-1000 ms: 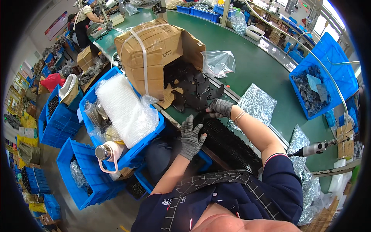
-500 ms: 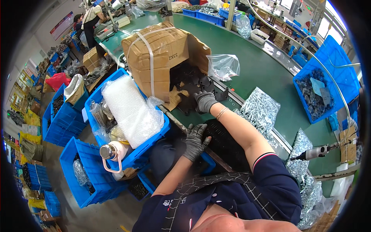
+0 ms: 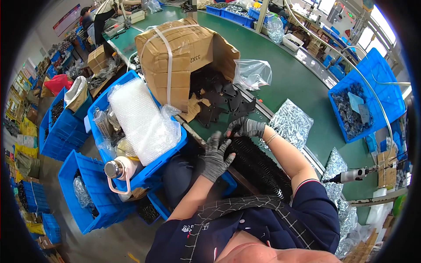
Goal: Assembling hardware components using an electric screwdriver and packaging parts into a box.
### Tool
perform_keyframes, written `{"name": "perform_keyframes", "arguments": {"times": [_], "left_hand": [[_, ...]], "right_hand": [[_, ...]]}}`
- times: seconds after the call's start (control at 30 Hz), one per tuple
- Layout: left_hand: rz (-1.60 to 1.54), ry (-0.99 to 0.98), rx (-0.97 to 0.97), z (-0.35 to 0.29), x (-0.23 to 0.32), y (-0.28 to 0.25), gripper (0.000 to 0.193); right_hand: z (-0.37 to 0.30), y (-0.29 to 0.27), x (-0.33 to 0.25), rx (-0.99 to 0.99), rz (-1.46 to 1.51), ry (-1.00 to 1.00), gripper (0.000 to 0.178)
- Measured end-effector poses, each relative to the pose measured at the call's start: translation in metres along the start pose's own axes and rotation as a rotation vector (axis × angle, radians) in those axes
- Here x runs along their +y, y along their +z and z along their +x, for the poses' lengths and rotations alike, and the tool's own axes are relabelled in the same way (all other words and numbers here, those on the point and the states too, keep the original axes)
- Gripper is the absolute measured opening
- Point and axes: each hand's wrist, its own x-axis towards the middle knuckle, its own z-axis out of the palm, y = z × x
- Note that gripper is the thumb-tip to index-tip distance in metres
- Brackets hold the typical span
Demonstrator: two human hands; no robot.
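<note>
My right hand (image 3: 246, 128), in a grey glove, has its fingers curled down at the far end of a long row of black ribbed parts (image 3: 259, 160) in front of me. Whatever its fingertips grip is hidden. Close beside it on the left, my gloved left hand (image 3: 215, 158) is held with fingers apart and nothing visible in it. Beyond both hands, loose flat black plates (image 3: 234, 103) with holes spill from a torn cardboard box (image 3: 164, 65) lying on its side on the green bench.
A blue crate (image 3: 173, 147) with bubble wrap (image 3: 140, 116) and a pink-white flask (image 3: 127, 168) stands left. To the right lie a bag of silver bolts (image 3: 291, 122), a power screwdriver (image 3: 353, 175) and a tilted blue bin (image 3: 368, 94). A clear bag (image 3: 252, 73) sits beside the box.
My right hand has come back from the black plates at the box to the end of the black row, near my left hand. The left hand stays near its place, fingers more spread.
</note>
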Motion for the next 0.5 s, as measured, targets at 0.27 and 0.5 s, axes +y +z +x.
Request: {"name": "perform_keyframes", "arguments": {"times": [0.27, 0.5], "left_hand": [[-0.001, 0.047, -0.047, -0.003, 0.001, 0.009, 0.062], [-0.035, -0.008, -0.043, -0.011, -0.011, 0.021, 0.067]], "right_hand": [[0.086, 0.033, -0.038, 0.211, -0.883, 0.1, 0.049], [0.142, 0.074, -0.03, 0.568, -1.098, 0.414, 0.05]]}}
